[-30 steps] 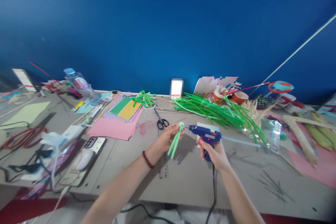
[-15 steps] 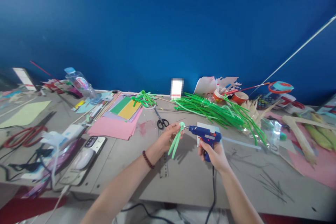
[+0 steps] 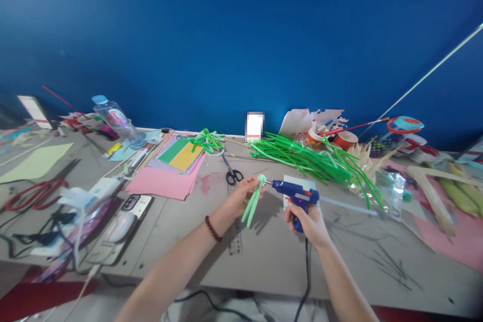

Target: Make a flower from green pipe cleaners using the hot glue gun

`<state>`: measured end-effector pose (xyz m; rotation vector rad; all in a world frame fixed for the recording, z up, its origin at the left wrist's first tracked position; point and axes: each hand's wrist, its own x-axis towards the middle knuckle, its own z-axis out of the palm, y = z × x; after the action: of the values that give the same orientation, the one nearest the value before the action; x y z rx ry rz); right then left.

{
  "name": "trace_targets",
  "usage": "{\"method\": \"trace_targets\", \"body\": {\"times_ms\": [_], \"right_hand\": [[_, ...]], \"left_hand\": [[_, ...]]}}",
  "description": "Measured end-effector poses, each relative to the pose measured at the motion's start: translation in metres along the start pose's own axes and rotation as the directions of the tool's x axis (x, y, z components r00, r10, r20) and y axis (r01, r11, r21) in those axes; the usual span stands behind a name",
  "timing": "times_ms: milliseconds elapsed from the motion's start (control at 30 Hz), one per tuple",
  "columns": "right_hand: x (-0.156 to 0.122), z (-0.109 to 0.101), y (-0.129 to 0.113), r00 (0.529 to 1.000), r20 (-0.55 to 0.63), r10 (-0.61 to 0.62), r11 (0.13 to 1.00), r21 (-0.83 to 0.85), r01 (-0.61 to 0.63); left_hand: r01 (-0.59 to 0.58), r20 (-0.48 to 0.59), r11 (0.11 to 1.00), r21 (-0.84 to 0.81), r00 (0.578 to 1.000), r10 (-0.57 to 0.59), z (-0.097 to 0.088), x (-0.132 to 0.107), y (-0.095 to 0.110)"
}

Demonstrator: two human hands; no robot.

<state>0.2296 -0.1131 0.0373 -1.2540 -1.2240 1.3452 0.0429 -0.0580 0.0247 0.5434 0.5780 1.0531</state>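
My left hand pinches a light green pipe cleaner piece near its coiled top, and two straight ends hang down from it. My right hand is wrapped round the handle of a blue hot glue gun, whose glue stick sticks out at the back. The gun's metal nozzle points left and meets, or nearly meets, the coiled top; I cannot tell whether glue is flowing. Below my left hand lies a clear ruler, and black-handled scissors rest just behind it.
Green pipe cleaners lie heaped behind the gun. Smaller green shaped pieces sit at the back, beside coloured paper sheets. A phone with a white mouse is at left. The gun's black cord drops over the table's front edge.
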Motion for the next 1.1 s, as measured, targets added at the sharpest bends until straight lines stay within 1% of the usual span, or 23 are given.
{"method": "trace_targets", "body": {"times_ms": [167, 567, 800, 1100], "right_hand": [[-0.0008, 0.0010, -0.0026, 1.000, -0.002, -0.010, 1.000, -0.014, 0.010], [-0.0017, 0.0023, -0.0066, 1.000, -0.013, -0.020, 0.999, -0.026, 0.020], [-0.0010, 0.0010, 0.0006, 0.999, -0.027, -0.023, 1.000, 0.007, 0.023], [-0.0025, 0.0021, -0.0039, 0.999, -0.032, -0.030, 0.999, -0.017, 0.029]], "left_hand": [[-0.002, 0.004, 1.000, 0.010, 1.000, 0.002, 0.0009, 0.0003, 0.0005], [-0.012, 0.021, 1.000, 0.012, 1.000, 0.011, -0.0046, 0.0021, -0.0045], [-0.008, 0.012, 1.000, -0.008, 1.000, 0.008, -0.0005, 0.0003, -0.0020], [-0.022, -0.038, 1.000, 0.018, 0.999, 0.022, -0.0007, 0.0026, -0.0017]]}}
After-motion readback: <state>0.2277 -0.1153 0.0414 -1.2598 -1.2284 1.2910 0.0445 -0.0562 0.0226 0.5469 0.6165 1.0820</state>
